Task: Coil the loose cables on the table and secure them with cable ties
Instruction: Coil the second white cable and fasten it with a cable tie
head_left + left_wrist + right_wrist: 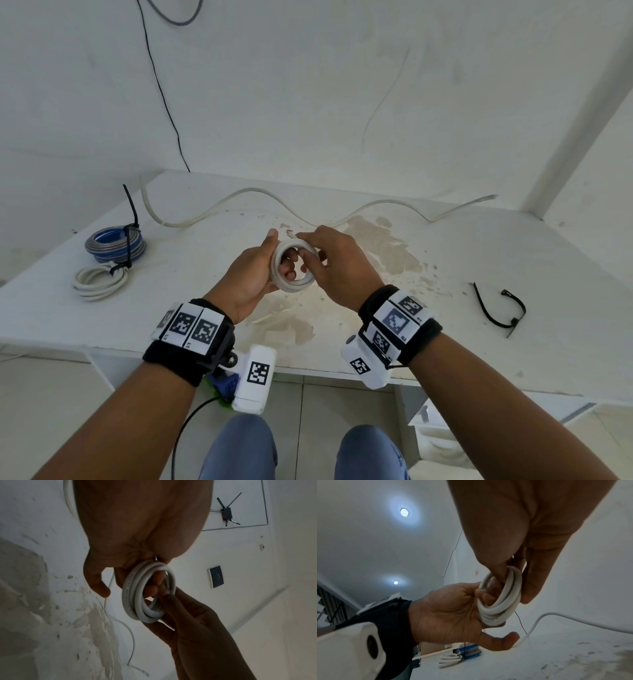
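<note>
A small white cable coil is held up between both hands above the table's middle. My left hand has its fingers curled through the ring, thumb along the outside. My right hand pinches the coil's upper right strands, and a short cable end sticks up by its fingertips. In the left wrist view the coil has several turns. From the right wrist, thumb and fingers clamp the coil. A loose white cable snakes along the table's back. A black cable tie lies at the right.
At the table's left lie a blue-grey coil and a white coil, each bound with a black tie. The white table has a stained patch in the middle. A black wire runs down the wall behind.
</note>
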`<state>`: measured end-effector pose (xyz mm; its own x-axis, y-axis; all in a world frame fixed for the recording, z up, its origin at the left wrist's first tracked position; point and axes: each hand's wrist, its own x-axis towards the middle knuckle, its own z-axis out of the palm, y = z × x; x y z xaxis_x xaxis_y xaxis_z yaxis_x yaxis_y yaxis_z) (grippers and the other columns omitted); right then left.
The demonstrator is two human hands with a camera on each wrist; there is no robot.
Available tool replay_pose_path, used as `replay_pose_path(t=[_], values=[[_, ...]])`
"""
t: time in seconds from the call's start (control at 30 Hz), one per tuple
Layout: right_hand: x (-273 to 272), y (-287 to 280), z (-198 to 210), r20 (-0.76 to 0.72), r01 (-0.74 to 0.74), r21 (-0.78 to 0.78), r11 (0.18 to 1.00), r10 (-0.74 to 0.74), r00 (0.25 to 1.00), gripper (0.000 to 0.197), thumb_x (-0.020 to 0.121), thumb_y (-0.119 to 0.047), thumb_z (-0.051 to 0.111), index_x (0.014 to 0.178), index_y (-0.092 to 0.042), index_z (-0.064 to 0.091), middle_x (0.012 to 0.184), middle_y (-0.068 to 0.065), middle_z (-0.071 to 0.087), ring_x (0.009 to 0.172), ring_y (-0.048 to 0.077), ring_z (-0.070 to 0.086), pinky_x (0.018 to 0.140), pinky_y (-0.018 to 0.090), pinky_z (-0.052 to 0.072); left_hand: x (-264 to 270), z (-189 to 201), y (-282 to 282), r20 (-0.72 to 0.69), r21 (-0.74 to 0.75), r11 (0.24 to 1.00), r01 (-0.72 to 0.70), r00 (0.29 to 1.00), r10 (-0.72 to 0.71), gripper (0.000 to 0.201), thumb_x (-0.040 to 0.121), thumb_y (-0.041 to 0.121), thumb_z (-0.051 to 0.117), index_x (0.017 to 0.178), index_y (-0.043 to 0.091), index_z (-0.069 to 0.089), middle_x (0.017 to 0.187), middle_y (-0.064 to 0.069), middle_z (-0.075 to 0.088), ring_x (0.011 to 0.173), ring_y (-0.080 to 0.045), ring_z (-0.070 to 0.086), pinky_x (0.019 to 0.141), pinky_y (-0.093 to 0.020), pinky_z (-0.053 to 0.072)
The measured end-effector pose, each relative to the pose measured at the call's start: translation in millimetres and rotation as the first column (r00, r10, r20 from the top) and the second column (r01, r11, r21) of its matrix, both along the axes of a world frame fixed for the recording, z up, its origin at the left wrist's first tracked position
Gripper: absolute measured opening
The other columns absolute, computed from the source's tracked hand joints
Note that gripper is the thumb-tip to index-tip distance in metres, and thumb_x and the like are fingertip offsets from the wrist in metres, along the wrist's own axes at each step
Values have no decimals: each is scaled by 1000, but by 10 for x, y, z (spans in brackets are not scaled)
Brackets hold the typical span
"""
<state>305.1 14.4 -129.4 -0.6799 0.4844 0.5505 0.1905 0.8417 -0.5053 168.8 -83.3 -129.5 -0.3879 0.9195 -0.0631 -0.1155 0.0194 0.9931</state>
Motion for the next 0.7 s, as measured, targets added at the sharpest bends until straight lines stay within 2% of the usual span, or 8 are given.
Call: replay_pose_path(t=[0.1, 0.17, 0.27, 0.33, 0.4, 0.5, 0.57, 0.7], values=[[23, 33, 14, -50, 41, -95, 995, -46, 998, 25, 101, -15, 57, 122, -11, 71, 98, 7, 66, 72, 7, 67, 74, 29, 59, 15, -20, -9, 28, 0, 998, -60, 998, 60, 56, 105, 48, 30, 98, 12, 72, 85, -5, 70, 87, -20, 66, 87, -36, 53], [46, 58, 37, -76, 69, -185, 980, -85, 994, 25, 101, -12, 58, 121, -8, 71, 101, 8, 66, 71, -3, 65, 68, 19, 58, 26, -29, -18, 61, 2, 998, -64, 996, 64, 52, 104, 50, 31, 111, 14, 68, 100, -7, 73, 95, -22, 69, 91, -39, 54], [46, 82, 52, -99, 95, -279, 956, -127, 987, 25, 101, -13, 58, 121, -5, 70, 104, 7, 66, 69, 4, 69, 64, 34, 63, 74, -58, -19, 54, 25, 985, -168, 985, 167, 44, 97, 52, 51, 123, 17, 58, 114, -7, 70, 99, -24, 72, 89, -42, 59], [29, 98, 47, -113, 115, -303, 946, -155, 982, 25, 101, -14, 58, 122, -8, 70, 104, 8, 67, 72, 15, 72, 66, 41, 63, 117, -74, -20, 2, 102, 949, -300, 954, 301, 46, 83, 47, 73, 115, 16, 61, 108, -4, 72, 95, -19, 73, 78, -37, 62], [16, 103, 44, -115, 129, -327, 936, -175, 978, 26, 101, -14, 58, 122, -9, 71, 106, 9, 67, 73, 20, 73, 67, 42, 64, 137, -87, -24, -125, 206, 905, -372, 907, 401, 44, 73, 38, 85, 108, 16, 67, 100, 1, 74, 90, -13, 73, 71, -32, 62], [3, 81, 45, -112, 121, -338, 933, -168, 979, 25, 101, -14, 57, 121, -8, 70, 105, 11, 67, 72, 20, 74, 65, 43, 64, 114, -79, -20, -335, 294, 879, -377, 820, 464, 39, 74, 29, 86, 109, 19, 71, 95, 7, 75, 80, -6, 73, 71, -27, 61], [4, 54, 43, -95, 119, -333, 935, -159, 983, 24, 100, -13, 57, 119, -7, 71, 104, 10, 66, 71, 18, 74, 64, 42, 63, 85, -70, -5, -457, 302, 898, -319, 779, 430, 32, 80, 22, 82, 110, 19, 72, 96, 8, 75, 78, -5, 73, 74, -30, 62], [19, 24, 13, -70, 112, -334, 936, -143, 987, 20, 101, -13, 57, 114, -10, 72, 105, 10, 67, 69, 15, 74, 65, 42, 63, 11, -44, 18, -558, 221, 957, -189, 780, 284, 22, 87, 14, 73, 108, 20, 72, 95, 7, 74, 85, -12, 71, 73, -39, 63]])
